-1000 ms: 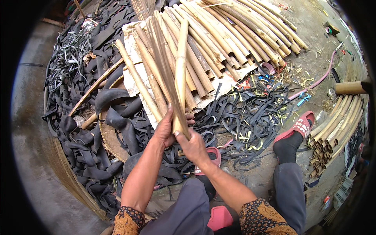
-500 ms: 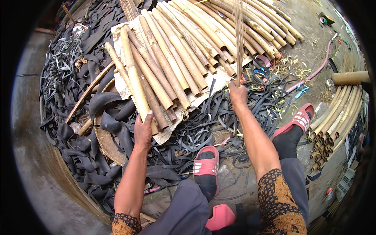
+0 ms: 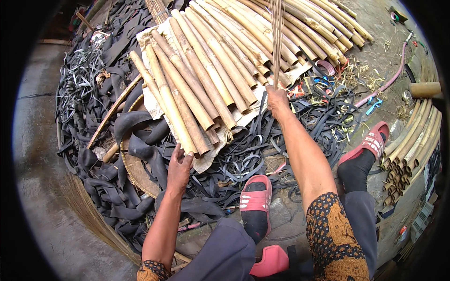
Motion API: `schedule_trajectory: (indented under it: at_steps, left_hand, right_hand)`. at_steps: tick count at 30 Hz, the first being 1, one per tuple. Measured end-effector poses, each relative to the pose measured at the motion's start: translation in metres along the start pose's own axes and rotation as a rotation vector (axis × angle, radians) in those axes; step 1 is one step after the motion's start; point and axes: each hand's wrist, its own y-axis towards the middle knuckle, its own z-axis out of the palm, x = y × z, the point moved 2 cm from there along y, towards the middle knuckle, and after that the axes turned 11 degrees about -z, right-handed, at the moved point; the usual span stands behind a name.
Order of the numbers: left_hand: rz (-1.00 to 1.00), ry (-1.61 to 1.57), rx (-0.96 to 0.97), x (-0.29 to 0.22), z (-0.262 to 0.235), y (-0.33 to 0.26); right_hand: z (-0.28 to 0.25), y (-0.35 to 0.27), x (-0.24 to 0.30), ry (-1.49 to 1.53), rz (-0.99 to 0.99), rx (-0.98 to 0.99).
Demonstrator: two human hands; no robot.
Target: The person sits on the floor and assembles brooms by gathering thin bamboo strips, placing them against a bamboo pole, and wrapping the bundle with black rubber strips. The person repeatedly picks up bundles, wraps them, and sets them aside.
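On a concrete yard floor [image 3: 44, 187], strewn at left with a heap of black rubber strips [image 3: 93, 154] and cut inner tubes, a seated person sorts bamboo. A shallow woven tray [image 3: 136, 171] lies half buried in the rubber, with a long curved bamboo lath [image 3: 110, 114] slanting across the heap above it. The left hand [image 3: 179, 167] reaches forward, fingers curled loosely over the near cut end of a bamboo pole [image 3: 164, 100] at the left edge of the stack; whether it grips the pole firmly cannot be told. The stack of bamboo poles [image 3: 220, 65] rests on pale sheeting [image 3: 208, 161], fanned away from the person. Below it, a foot in a red sandal [image 3: 255, 201] presses on the rubber. Toward the middle, the right hand [image 3: 277, 100] is closed tight around the lower end of a bundle of thin bamboo slivers [image 3: 277, 37], held upright above the poles. Farther right, loose black strips [image 3: 328, 117] and pale shavings litter the ground, a pink hose [image 3: 391, 77] curves past, and the other foot wears a second red sandal [image 3: 372, 143]. At far right lies another row of bamboo poles [image 3: 410, 150], cut ends toward the person.
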Motion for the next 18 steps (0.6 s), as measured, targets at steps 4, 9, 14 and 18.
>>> schedule_trajectory:
  at_steps: [4, 9, 14, 18]
  left_hand:
    - [-0.037, 0.012, 0.027, 0.012, -0.002, -0.012]
    - [-0.11, 0.014, -0.003, 0.029, -0.008, -0.019]
    - [-0.15, 0.006, 0.019, 0.04, -0.01, -0.019]
    - [-0.178, -0.006, 0.03, 0.052, -0.011, -0.021]
  right_hand:
    - [0.011, 0.006, -0.002, -0.002, 0.035, -0.032]
    - [0.019, 0.012, -0.006, 0.154, 0.106, 0.014]
    - [0.028, 0.015, 0.004, 0.296, 0.155, -0.104]
    - [0.038, 0.011, 0.024, 0.333, 0.057, -0.261]
